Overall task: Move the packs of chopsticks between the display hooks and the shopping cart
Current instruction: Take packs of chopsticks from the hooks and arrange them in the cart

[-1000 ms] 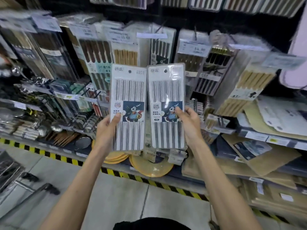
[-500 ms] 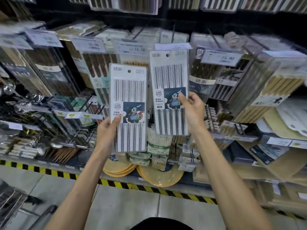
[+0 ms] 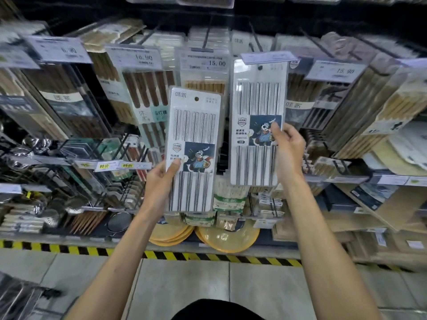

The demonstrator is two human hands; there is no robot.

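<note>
The person stands facing a store rack crowded with hanging packs and holds one pack of steel chopsticks in each hand, both upright with their printed fronts toward us. The left hand (image 3: 161, 183) grips the left pack (image 3: 194, 125) at its lower left edge, thumb pressed on the front beside the cartoon label, fingers curled out of sight behind it; this pack hangs in the air, nearer than the rack and lower than its twin, its top hole empty. The right hand (image 3: 290, 155) pinches the right pack (image 3: 256, 98) by its right edge, thumb on the cartoon panda, fingers wrapped round the back. That pack is raised against the rack, its top just under a pale price tag (image 3: 268, 57) at the end of a display hook; I cannot tell whether the hook passes through its hole. The two packs are side by side and slightly apart. Left of them hang packs of wooden chopsticks (image 3: 143, 88), and a tag reading 15.00 (image 3: 204, 63) hangs just above the left pack. Far left, metal ladles (image 3: 34, 144) hang in rows. Below the packs lie yellow plates (image 3: 228, 239) on the bottom shelf, whose edge carries black and yellow striped tape (image 3: 208, 256). Flat brown boards (image 3: 392, 209) are stacked to the right. Grey floor tiles (image 3: 184, 280) run beneath the arms, and a dark blurred frame (image 3: 18, 299) shows at the near left corner.
</note>
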